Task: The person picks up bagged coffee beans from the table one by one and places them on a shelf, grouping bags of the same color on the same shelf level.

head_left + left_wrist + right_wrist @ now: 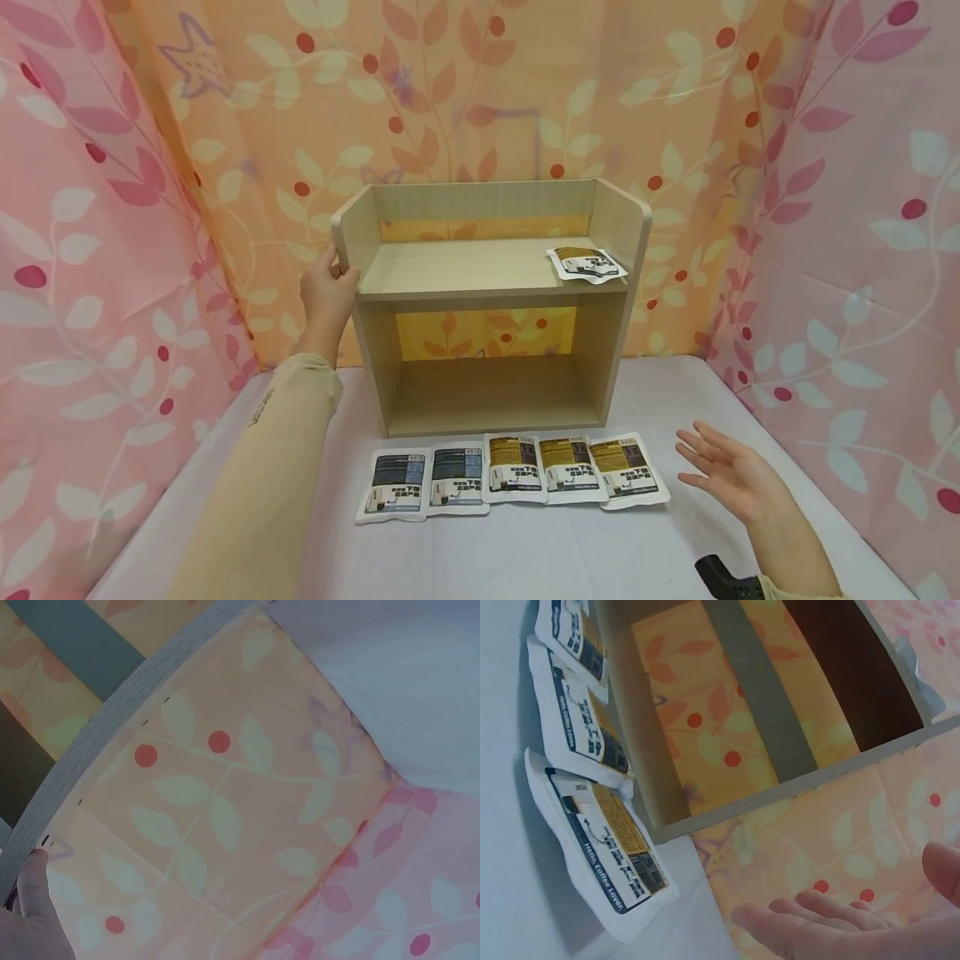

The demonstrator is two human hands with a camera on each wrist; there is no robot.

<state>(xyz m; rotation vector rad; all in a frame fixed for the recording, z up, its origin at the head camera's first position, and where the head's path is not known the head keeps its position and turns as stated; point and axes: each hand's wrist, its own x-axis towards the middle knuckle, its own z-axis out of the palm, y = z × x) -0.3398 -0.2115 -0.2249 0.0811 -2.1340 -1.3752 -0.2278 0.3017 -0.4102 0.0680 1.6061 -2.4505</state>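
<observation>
A small light-wood shelf [480, 293] stands on the table, with an upper board and an open lower compartment. My left hand [328, 287] holds its left side panel by the front edge; in the left wrist view a finger [34, 885] lies against that panel [112, 712]. One white coffee pouch [587, 263] with a brown-gold print lies at the right of the upper board. My right hand [731, 471] hovers over the table at the right, fingers extended and holding nothing, beside the rightmost pouch of the front row [628, 470].
Two blue-printed pouches [393, 485] and several gold-printed pouches [513, 468] lie in a row before the shelf, slightly overlapping. Flower-patterned cloth [480, 100] hangs behind and on both sides. A white cloth [517, 550] covers the table.
</observation>
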